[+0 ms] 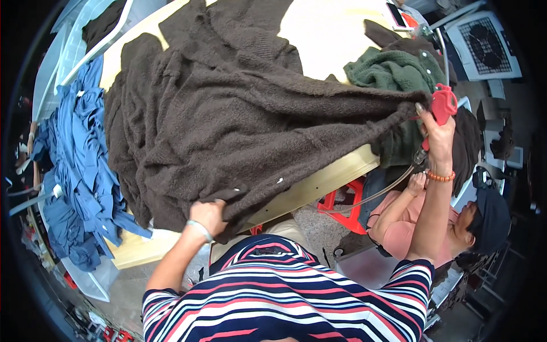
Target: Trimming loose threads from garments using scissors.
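A large dark brown fleecy knit garment (pixel 228 114) lies bunched and spread over the pale wooden table, its right end drawn out to a point. With closed fingers my left hand (pixel 207 219) grips its near edge, close to my body. My right hand (pixel 437 134) is at the far right end of the cloth, closed around a red air gun (pixel 443 104) with a hose running from its lower end. The thumb of that hand also presses on the garment's tip. White specks show on the brown fabric near my left hand.
Blue garments (pixel 85 171) hang in a heap along the table's left side. A green knit garment (pixel 399 71) lies beneath the stretched end. To my right sits a co-worker in a pink top (pixel 399 222), by a red stool (pixel 348 208). The hose (pixel 379 194) loops below the table edge (pixel 319 185).
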Demonstrator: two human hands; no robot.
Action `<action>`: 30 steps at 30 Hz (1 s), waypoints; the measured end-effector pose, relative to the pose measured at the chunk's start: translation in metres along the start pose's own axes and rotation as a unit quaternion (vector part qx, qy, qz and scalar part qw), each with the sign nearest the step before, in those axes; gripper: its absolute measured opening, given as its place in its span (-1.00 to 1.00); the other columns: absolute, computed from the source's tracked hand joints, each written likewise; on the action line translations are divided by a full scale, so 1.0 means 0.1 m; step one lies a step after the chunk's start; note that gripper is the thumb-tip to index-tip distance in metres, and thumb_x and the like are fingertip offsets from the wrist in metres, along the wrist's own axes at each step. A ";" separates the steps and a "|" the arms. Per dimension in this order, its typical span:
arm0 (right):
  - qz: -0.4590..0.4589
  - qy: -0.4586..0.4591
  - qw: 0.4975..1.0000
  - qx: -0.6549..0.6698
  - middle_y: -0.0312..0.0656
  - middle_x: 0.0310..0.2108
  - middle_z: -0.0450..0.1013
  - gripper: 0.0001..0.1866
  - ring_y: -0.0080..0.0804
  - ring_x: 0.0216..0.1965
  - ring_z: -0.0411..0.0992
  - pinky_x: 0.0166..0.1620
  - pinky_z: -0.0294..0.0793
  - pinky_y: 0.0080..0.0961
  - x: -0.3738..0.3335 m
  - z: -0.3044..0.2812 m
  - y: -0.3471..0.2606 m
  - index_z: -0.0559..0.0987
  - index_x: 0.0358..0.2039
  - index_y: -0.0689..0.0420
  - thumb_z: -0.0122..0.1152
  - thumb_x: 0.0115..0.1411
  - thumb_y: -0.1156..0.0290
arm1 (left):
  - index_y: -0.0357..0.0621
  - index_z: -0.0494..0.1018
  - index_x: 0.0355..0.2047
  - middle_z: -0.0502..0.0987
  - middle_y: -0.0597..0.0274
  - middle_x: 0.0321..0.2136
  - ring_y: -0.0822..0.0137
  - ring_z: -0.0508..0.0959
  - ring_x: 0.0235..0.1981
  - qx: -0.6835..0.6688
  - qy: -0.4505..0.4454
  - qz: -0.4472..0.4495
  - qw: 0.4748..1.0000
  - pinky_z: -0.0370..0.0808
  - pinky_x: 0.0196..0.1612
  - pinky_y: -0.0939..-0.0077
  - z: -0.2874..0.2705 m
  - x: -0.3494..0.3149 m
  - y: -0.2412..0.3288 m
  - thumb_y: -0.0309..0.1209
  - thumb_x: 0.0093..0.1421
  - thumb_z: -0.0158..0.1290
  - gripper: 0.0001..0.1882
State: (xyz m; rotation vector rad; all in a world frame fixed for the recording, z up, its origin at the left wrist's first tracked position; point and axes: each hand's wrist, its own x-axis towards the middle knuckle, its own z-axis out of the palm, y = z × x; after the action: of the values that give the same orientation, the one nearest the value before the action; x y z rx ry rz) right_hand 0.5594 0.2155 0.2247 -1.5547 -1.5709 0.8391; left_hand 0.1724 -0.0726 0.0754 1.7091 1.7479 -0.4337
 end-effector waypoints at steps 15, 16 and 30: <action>-0.057 0.068 0.994 -0.056 -0.47 -0.54 0.40 -0.72 -0.74 -0.63 0.22 -0.55 0.17 -0.70 1.25 -0.28 0.28 0.57 -0.20 0.13 0.35 0.10 0.31 | -0.30 0.45 -0.30 0.48 0.13 -0.36 0.31 0.49 -0.28 -0.323 0.564 0.083 0.755 0.43 -0.11 0.50 -1.39 -1.23 -0.87 -0.75 -0.18 0.11 -0.65; -0.066 0.062 0.995 -0.049 -0.47 -0.54 0.40 -0.72 -0.74 -0.63 0.22 -0.55 0.17 -0.70 1.34 -0.27 0.35 0.57 -0.20 0.13 0.35 0.10 0.31 | -0.30 0.44 -0.22 0.49 0.13 -0.32 0.29 0.50 -0.24 -0.246 0.689 0.088 0.676 0.43 -0.08 0.47 -1.55 -1.14 -0.80 -0.83 -0.20 0.06 -0.55; 0.090 -0.071 0.891 -0.440 0.14 -0.19 0.52 -0.53 0.08 -0.07 0.47 -0.05 0.44 -0.21 0.25 0.24 0.98 0.51 -0.04 0.21 0.33 0.01 0.36 | 0.04 0.30 0.18 0.28 -0.08 0.15 -0.03 0.21 0.24 0.020 0.355 0.018 0.935 0.04 0.25 -0.18 -0.05 0.77 -0.42 -0.34 -0.06 0.26 -0.27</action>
State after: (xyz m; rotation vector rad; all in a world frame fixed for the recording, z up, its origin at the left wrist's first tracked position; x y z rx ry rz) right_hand 0.5884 0.2458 0.1296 -2.3329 -2.0919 0.3122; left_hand 0.1347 -0.0155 0.0208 2.0819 2.1907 0.2092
